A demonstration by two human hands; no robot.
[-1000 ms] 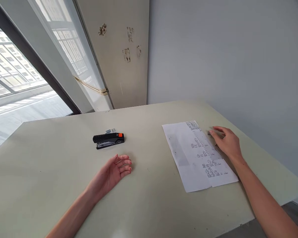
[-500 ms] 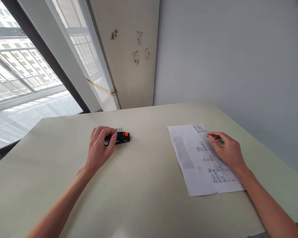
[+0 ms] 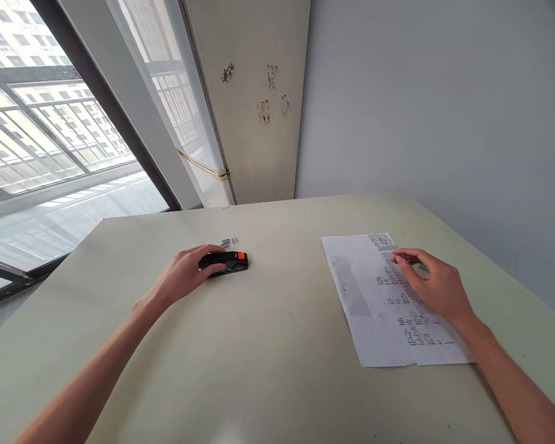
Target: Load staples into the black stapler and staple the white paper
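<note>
A black stapler [image 3: 234, 261] with an orange patch at its right end lies on the table on the left side. My left hand [image 3: 197, 265] is closed around its left half, thumb along the near side and fingers over the far side. Just beyond it are several small strips of staples [image 3: 228, 242]. On the right, sheets of white printed paper [image 3: 351, 333] lie overlapping. Over their right edge rests my right hand [image 3: 432, 283], palm down, thumb and forefinger drawn together in a pinch. Whether anything is between those fingertips, I cannot make out.
The pale table [image 3: 268, 382] reaches to a grey wall [image 3: 420, 98] at the back right. A stained beige panel [image 3: 259, 154] stands behind it. To the left is a large window [image 3: 60, 129] with a railing outside.
The view has shifted slightly, moving everything a little rightward. My left wrist has dropped flatter and the fingers have drawn back from the staples, which show more fully. My right hand stays over the paper.
</note>
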